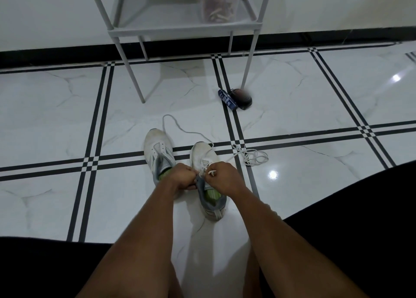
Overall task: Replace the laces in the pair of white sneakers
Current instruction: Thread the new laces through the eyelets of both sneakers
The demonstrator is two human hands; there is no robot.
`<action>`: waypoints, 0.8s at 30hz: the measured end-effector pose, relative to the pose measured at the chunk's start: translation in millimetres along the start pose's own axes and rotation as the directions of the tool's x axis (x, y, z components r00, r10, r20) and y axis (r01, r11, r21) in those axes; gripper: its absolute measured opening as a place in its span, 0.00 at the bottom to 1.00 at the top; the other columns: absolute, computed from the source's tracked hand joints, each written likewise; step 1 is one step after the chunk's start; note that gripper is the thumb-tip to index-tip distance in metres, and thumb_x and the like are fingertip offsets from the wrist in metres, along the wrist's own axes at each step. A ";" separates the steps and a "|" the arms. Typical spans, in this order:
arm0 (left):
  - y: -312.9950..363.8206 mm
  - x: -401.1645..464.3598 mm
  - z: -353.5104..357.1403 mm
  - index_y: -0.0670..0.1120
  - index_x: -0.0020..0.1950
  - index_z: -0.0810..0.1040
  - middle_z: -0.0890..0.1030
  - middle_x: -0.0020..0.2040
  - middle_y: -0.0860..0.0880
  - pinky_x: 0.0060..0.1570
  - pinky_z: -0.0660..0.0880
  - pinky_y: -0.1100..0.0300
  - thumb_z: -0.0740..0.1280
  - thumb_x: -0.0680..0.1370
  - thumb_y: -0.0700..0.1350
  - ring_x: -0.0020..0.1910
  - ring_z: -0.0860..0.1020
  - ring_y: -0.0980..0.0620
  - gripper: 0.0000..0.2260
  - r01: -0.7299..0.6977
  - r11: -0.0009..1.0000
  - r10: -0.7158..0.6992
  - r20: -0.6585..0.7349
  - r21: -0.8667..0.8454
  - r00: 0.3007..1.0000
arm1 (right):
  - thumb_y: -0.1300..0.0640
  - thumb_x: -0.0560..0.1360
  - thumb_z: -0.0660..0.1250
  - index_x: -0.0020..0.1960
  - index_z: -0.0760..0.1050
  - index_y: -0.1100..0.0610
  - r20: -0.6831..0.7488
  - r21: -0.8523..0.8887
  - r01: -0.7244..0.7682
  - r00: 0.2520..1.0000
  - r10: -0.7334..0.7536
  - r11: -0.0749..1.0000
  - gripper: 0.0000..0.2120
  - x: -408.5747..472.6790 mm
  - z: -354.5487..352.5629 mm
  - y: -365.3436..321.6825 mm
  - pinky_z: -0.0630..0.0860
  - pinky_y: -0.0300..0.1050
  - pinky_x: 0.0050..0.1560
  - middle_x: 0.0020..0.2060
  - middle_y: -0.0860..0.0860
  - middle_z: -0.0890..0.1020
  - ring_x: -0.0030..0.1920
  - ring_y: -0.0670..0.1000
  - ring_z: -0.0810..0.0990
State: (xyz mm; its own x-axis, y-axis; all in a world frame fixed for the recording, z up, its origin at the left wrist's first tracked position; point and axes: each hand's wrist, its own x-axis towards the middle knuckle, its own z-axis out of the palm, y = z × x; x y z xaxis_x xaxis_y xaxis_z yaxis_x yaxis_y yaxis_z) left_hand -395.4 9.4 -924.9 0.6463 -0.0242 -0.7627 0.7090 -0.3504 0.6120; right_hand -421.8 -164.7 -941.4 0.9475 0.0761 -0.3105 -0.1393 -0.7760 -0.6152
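Left hand (183, 175) and right hand (221, 176) curled, pinching lace (210, 172) over right shoe (206, 162). Left shoe (158, 150) just beside. Open floor (56, 117) around both.

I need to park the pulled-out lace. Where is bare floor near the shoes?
Bare tile lies left of the left sneaker and ahead of it toward the shelf leg. Right of the right sneaker is crowded: a lace pile, with dark items beyond.

The tiled floor (67, 108) carried two sneakers (157, 153) side by side, loose laces (252, 157) right, a rack (184, 27) beyond.
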 end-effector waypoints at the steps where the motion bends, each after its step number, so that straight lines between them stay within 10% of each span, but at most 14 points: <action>1: -0.3 0.7 -0.2 0.36 0.45 0.84 0.83 0.44 0.36 0.54 0.84 0.43 0.64 0.73 0.24 0.42 0.83 0.42 0.13 0.002 1.000 -0.002 0.001 0.004 1.000 | 0.46 0.76 0.71 0.50 0.86 0.49 -0.001 -0.008 0.004 1.000 -0.004 1.000 0.09 0.3 1.0 -0.3 0.81 0.49 0.50 0.46 0.48 0.86 0.48 0.51 0.83; 12: 0.8 1.1 -0.8 0.30 0.57 0.83 0.84 0.47 0.34 0.56 0.84 0.48 0.64 0.75 0.30 0.44 0.83 0.45 0.13 0.050 0.997 -0.045 0.077 -0.062 0.996 | 0.50 0.80 0.68 0.53 0.85 0.50 -0.067 -0.094 0.015 0.998 -0.021 0.995 0.08 -1.0 9.9 -4.3 0.74 0.46 0.45 0.48 0.51 0.86 0.51 0.54 0.82; 20: 7.2 0.1 12.6 0.40 0.47 0.83 0.85 0.46 0.38 0.44 0.86 0.50 0.70 0.78 0.36 0.41 0.86 0.45 0.02 -0.105 0.986 0.115 -0.075 0.129 0.991 | 0.46 0.80 0.67 0.55 0.86 0.47 -0.415 -0.106 0.021 0.908 -0.064 0.994 0.11 -22.1 33.8 -0.7 0.76 0.55 0.53 0.49 0.51 0.77 0.52 0.55 0.76; 24: 28.2 -4.7 4.5 0.39 0.43 0.84 0.85 0.42 0.43 0.43 0.83 0.55 0.70 0.73 0.39 0.42 0.85 0.44 0.04 -0.149 0.918 0.227 -0.179 0.366 0.957 | 0.25 0.74 0.59 0.82 0.65 0.53 -0.465 -0.061 -0.190 0.874 0.140 0.980 0.46 -35.4 49.5 6.1 0.70 0.64 0.67 0.68 0.58 0.70 0.68 0.61 0.69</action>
State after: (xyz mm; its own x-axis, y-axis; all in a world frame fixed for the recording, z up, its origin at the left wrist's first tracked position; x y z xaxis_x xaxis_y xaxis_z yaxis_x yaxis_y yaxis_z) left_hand -379.7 -4.5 -905.0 0.8298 0.0648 -0.5542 0.4517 -0.6613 0.5989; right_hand -470.4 -141.2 -970.0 0.9426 -0.3333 -0.0210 -0.2986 -0.8131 -0.4997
